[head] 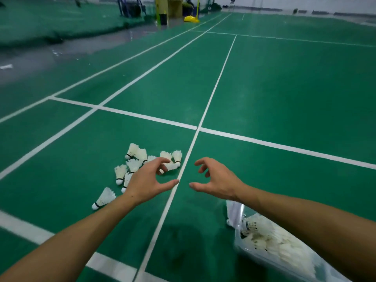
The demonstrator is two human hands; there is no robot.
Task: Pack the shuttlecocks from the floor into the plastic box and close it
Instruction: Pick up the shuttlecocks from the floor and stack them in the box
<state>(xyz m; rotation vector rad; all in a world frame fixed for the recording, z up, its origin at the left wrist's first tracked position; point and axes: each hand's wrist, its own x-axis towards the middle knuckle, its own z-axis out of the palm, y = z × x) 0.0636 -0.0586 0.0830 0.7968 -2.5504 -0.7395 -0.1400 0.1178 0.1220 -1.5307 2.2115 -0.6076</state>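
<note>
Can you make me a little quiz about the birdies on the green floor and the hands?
1. True or false: the left hand is holding a shuttlecock.
2. Where is the plastic box? A: under the right arm. B: beside the yellow stand. C: left of the pile.
3. Which side of the long white line is the shuttlecock pile on?

Key:
1. False; it is open and empty, like the right hand.
2. A.
3. The left side.
</note>
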